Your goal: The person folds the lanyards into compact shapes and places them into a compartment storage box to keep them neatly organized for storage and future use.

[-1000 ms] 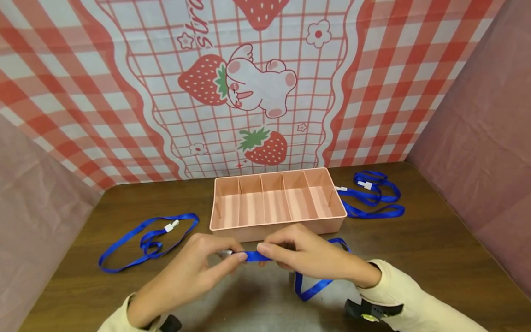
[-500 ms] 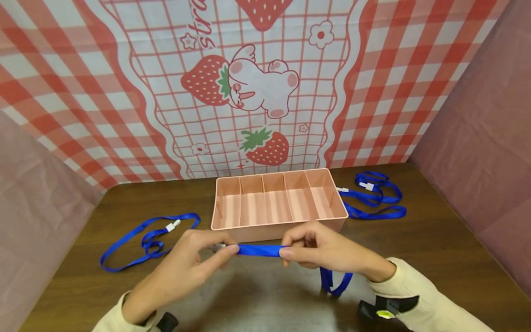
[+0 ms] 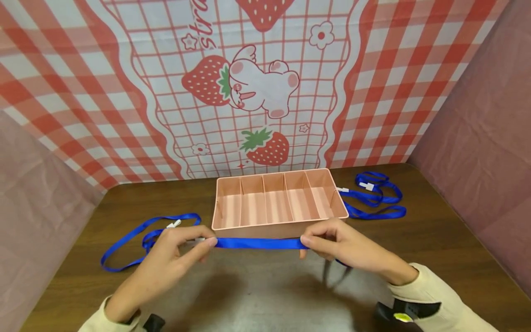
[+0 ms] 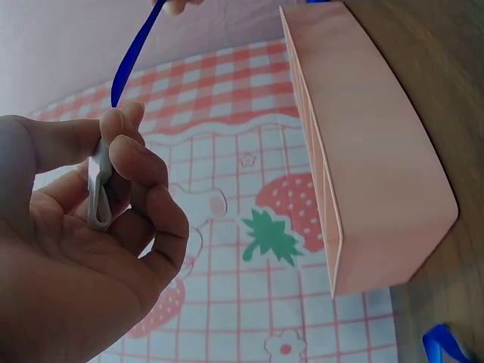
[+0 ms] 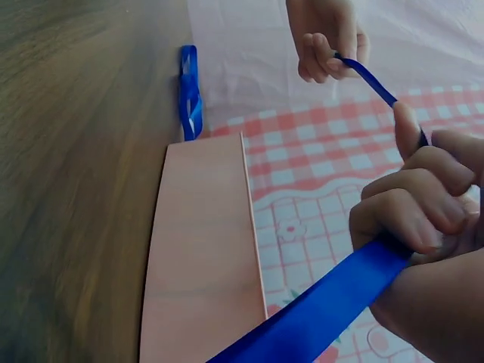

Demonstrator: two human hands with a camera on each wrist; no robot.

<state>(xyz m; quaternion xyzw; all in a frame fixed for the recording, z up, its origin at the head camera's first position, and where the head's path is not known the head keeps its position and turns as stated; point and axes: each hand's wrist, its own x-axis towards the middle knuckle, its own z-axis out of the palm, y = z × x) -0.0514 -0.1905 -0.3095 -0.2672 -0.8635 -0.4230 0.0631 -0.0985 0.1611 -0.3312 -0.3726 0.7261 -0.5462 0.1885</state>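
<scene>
A blue lanyard strap (image 3: pixel 259 243) is stretched level between the two hands, just in front of the pink box. My left hand (image 3: pixel 166 260) pinches one end of it between thumb and fingers; in the left wrist view a whitish clip (image 4: pixel 98 189) lies within that hand's curled fingers. The strap's other side is pinched by my right hand (image 3: pixel 346 244). In the right wrist view the rest of the strap (image 5: pixel 325 302) runs out below the curled fingers of that hand, and a dim loop hangs under it in the head view.
Behind the hands stands a pink box (image 3: pixel 275 227) with several compartments. One blue lanyard (image 3: pixel 120 244) with a white clip lies on the wooden table (image 3: pixel 83 276) at left. More blue lanyards (image 3: pixel 383 214) lie right of the box. A checked strawberry cloth (image 3: pixel 174 92) hangs behind.
The hands have moved apart, the left one leftward and the right one rightward, so a longer piece of strap shows between them. The loop below the right hand is less visible.
</scene>
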